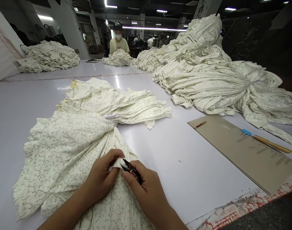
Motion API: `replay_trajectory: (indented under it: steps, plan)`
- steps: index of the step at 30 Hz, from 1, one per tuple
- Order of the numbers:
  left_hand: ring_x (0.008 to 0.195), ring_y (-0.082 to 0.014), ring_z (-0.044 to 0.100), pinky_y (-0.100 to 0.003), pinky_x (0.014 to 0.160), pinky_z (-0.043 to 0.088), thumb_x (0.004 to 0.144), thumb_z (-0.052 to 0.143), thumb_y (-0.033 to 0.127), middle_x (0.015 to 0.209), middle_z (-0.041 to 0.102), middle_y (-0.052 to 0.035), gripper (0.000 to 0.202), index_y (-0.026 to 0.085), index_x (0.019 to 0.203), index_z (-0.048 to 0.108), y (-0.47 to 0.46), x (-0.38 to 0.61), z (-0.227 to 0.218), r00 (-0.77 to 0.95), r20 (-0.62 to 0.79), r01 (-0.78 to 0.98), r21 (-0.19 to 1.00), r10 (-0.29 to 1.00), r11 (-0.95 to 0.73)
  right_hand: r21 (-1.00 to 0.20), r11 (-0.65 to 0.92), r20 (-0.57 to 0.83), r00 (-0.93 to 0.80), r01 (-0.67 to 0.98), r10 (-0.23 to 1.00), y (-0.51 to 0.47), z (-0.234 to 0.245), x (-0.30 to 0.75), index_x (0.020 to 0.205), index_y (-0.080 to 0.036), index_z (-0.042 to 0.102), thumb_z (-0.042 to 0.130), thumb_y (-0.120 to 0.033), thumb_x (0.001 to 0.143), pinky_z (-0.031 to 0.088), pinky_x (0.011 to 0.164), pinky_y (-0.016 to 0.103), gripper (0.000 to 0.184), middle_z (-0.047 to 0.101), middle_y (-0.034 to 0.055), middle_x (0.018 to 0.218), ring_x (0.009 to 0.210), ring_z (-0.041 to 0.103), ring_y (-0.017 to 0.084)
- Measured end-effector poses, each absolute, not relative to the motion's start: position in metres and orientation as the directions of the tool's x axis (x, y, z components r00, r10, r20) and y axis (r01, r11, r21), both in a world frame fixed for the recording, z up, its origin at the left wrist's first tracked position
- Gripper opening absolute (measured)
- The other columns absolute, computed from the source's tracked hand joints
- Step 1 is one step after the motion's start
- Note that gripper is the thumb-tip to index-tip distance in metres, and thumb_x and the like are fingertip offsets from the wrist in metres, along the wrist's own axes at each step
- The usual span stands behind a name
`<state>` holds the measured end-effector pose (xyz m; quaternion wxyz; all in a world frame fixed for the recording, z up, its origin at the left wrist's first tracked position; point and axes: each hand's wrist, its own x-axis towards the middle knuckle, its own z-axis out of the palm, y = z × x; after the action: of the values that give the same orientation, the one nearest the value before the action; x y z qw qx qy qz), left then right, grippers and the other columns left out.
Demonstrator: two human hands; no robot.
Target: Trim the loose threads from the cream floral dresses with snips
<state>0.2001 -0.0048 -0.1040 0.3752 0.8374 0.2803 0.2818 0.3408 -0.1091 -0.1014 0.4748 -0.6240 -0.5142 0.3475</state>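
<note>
A pale garment [64,147] with a small sprig print lies spread on the table in front of me. My left hand [103,175] is closed, pinching a fold of this fabric between thumb and fingers. In my right hand [148,188] is a pair of black thread snips [134,171], gripped between thumb and fingers. The blades point left, parted, and their tips are at the pinched fold; whether they touch it I cannot tell. Just beyond lies a bundle of similar garments [117,102] with yellow ribbon bows [74,84] at its left end.
Large heaps of the same cloth [208,83] fill the right and back. On the right, a brown board [242,153] bears a red pen [200,125] and a wooden-handled tool [268,142] with a blue end. A person [118,43] is beyond the white table [165,179].
</note>
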Motion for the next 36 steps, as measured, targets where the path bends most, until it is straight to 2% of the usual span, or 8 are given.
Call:
replay_trajectory:
  steps: [7,11,14,18,21,24,29,36]
  plan:
    - [0.067,-0.0142,0.052,-0.025,0.058,0.038,0.083,0.042,0.007,0.077,0.057,0.0046,0.028,0.027,0.101,0.051,-0.004,0.2,-0.104,0.68,0.276,0.228,0.801,0.679,-0.554,-0.933,-0.033,0.064,0.258,0.358,0.964,-0.113,-0.104,0.34,0.077,-0.022,0.052,0.046,-0.041,0.097,0.031,0.055,0.022,0.028,0.047,-0.0061,0.063,0.058,0.042,0.011]
    - [0.071,-0.015,0.054,-0.026,0.062,0.039,0.082,0.043,0.006,0.081,0.058,0.0029,0.028,0.026,0.1,0.052,-0.005,0.2,-0.106,0.674,0.243,0.233,0.826,0.698,-0.513,-0.958,-0.013,0.08,0.309,0.288,0.948,-0.111,-0.107,0.338,0.087,-0.022,0.054,0.058,-0.042,0.089,0.033,0.055,0.022,0.02,0.045,-0.0065,0.065,0.057,0.042,0.011]
    - [0.078,-0.0166,0.053,-0.027,0.064,0.039,0.078,0.046,0.006,0.083,0.055,0.0012,0.028,0.025,0.099,0.051,-0.002,0.199,-0.103,0.651,0.215,0.24,0.852,0.728,-0.466,-0.956,-0.007,0.096,0.335,0.293,0.937,-0.104,-0.107,0.339,0.091,-0.022,0.055,0.061,-0.033,0.084,0.033,0.054,0.022,0.014,0.046,-0.0072,0.063,0.054,0.041,0.011]
    - [0.081,-0.0182,0.052,-0.028,0.068,0.039,0.086,0.053,0.021,0.084,0.055,-0.0014,0.005,0.021,0.085,0.058,0.009,0.198,-0.09,0.698,0.122,0.24,0.888,0.706,-0.391,-0.971,-0.032,0.07,0.408,0.237,0.91,-0.093,-0.105,0.347,0.085,-0.022,0.055,0.051,-0.03,0.089,0.037,0.057,0.022,0.01,0.05,-0.0045,0.068,0.061,0.047,0.013]
    - [0.064,-0.014,0.044,-0.026,0.061,0.037,0.09,0.053,0.038,0.066,0.046,0.0016,0.035,0.018,0.062,0.052,0.019,0.197,-0.081,0.754,-0.004,0.262,0.919,0.657,-0.295,-0.975,-0.097,0.003,0.446,0.2,0.895,-0.092,-0.107,0.352,0.083,-0.021,0.053,0.051,-0.036,0.091,0.039,0.057,0.022,0.017,0.051,-0.0034,0.07,0.064,0.048,0.013]
    - [0.058,-0.0122,0.034,-0.024,0.055,0.033,0.092,0.048,0.046,0.062,0.034,0.0039,0.045,0.019,0.058,0.043,0.023,0.197,-0.079,0.734,-0.099,0.288,0.941,0.671,-0.177,-0.967,-0.142,-0.039,0.429,0.212,0.903,-0.099,-0.11,0.351,0.083,-0.021,0.054,0.055,-0.039,0.09,0.036,0.054,0.022,0.019,0.049,-0.0042,0.066,0.06,0.045,0.013]
    - [0.058,-0.012,0.031,-0.024,0.054,0.032,0.09,0.05,0.05,0.063,0.031,0.0041,0.047,0.019,0.057,0.038,0.021,0.198,-0.083,0.72,-0.148,0.273,0.959,0.678,-0.081,-0.912,-0.095,0.047,0.332,0.399,0.942,-0.114,-0.109,0.346,0.08,-0.021,0.053,0.051,-0.045,0.093,0.032,0.053,0.022,0.027,0.046,-0.0051,0.062,0.055,0.042,0.012]
    - [0.057,-0.0115,0.027,-0.023,0.053,0.028,0.089,0.052,0.05,0.06,0.029,0.005,0.048,0.019,0.056,0.036,0.021,0.199,-0.081,0.727,-0.19,0.257,0.966,0.66,-0.005,-0.627,0.011,0.311,0.237,0.779,0.92,-0.106,-0.113,0.339,0.088,-0.018,0.062,0.049,-0.038,0.096,0.031,0.054,0.024,0.025,0.063,0.0009,0.062,0.052,0.053,0.015]
